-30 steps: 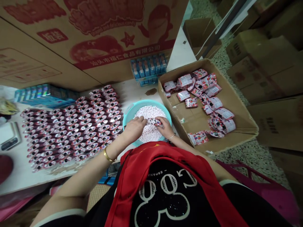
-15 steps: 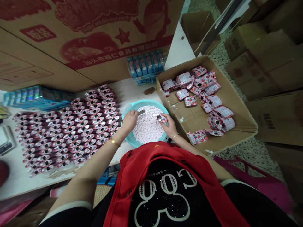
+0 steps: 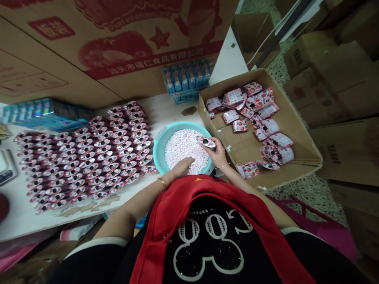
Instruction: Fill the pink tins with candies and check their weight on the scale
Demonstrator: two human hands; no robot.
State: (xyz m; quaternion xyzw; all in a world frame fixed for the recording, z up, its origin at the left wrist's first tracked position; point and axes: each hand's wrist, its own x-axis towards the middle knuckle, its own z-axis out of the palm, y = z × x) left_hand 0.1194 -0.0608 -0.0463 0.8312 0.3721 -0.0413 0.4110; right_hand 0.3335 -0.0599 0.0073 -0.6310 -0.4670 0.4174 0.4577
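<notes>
In the head view, my right hand [image 3: 219, 154] is closed round an upright pink-and-white pouch [image 3: 206, 142] with a dark round hole at its top. It is held over the right side of a turquoise basin [image 3: 160, 148]. Small pale pink candies [image 3: 180, 146] fill much of that basin. My left hand [image 3: 182, 167] is low in the near side of the basin, its curled fingers down among the candies. Whatever those fingers grip is hidden from view. Left of the basin stand rows of similar pouches [image 3: 100, 150], packed tightly with their tops up.
At the right, an open cardboard box [image 3: 227, 142] holds several pink pouches [image 3: 268, 126] lying loose. Blue packs [image 3: 188, 79] stand behind the basin, with more blue boxes [image 3: 49, 114] at the left. Large printed cartons [image 3: 118, 51] wall the back of the white table [image 3: 160, 104].
My left hand has moved from the basin's upper left down into the candies near me. The dark grey tool it held is no longer visible. My right hand has shifted slightly right with the pouch.
</notes>
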